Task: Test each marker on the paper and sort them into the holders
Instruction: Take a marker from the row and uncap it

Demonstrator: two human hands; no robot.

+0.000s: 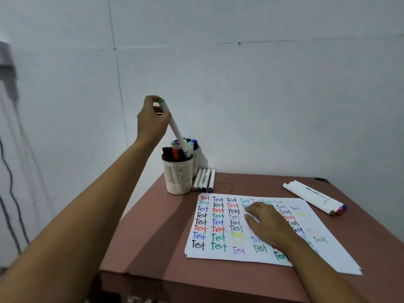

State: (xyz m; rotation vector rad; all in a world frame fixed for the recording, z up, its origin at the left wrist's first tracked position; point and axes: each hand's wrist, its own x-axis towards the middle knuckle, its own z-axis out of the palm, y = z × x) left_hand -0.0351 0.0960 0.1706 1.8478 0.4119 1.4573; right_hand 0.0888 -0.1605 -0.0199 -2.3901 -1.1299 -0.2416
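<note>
Marker (175, 130), green cap: light, stiff, smooth barrel; best held near cap. Left hand (152, 121) fingers pinch cap end; lower end apparently inside front holder (178, 178), tabletop (153, 248) far-left corner. Right hand (270, 225) fingers relaxed, flat on paper (218, 255).

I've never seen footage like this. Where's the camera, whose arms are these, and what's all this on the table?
No machine here: a person wears a camera on the head, so this picture looks down along both arms. The left hand grips a white marker with a green end, its lower tip inside the front holder; a second holder stands behind. The right hand rests on the paper, covered in coloured "Test" words. Four markers lie beside the front holder, and another bunch lies at the right of the table.
</note>
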